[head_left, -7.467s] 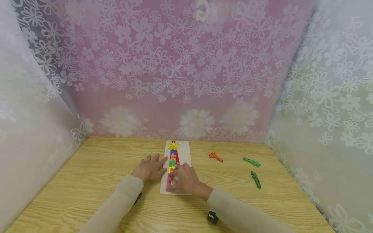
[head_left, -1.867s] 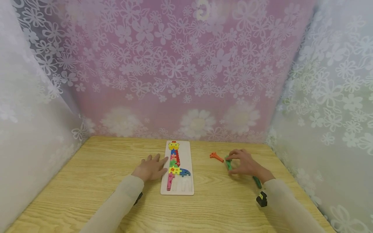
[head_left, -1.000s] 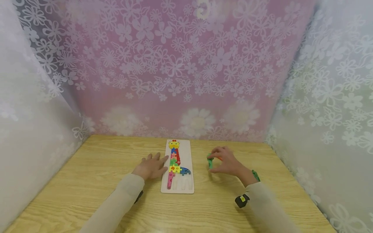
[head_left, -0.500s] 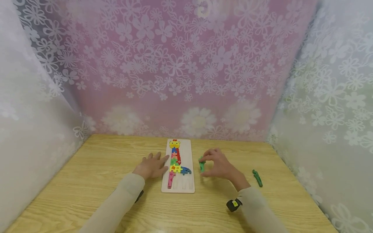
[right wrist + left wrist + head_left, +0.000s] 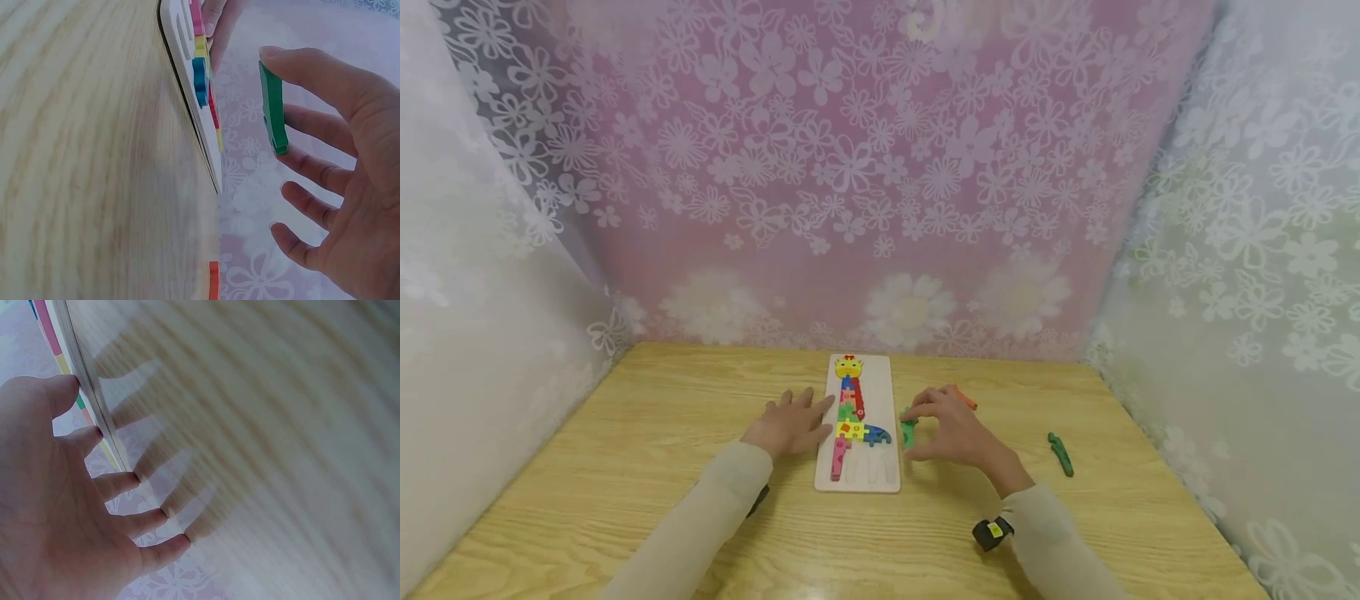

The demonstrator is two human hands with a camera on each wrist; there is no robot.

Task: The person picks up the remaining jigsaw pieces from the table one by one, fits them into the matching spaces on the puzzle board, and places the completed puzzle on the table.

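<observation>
A pale giraffe puzzle board lies in the middle of the table, with a yellow head, a coloured neck and body, a pink leg and a blue rear piece set in it. Bare leg recesses show at its lower right. My left hand lies with fingers spread, its thumb and fingertips touching the board's left edge. My right hand pinches a green puzzle piece between thumb and fingers, just right of the board. In the right wrist view the piece is held above the tabletop.
On the table, an orange puzzle piece lies behind my right hand, partly hidden. A dark green puzzle piece lies farther right. Flowered curtains close off the back and both sides.
My right hand has picked up the green piece from the right and carried it left to the board's edge. Earlier, the blue rear piece came into view in the board. My left hand stays put.
</observation>
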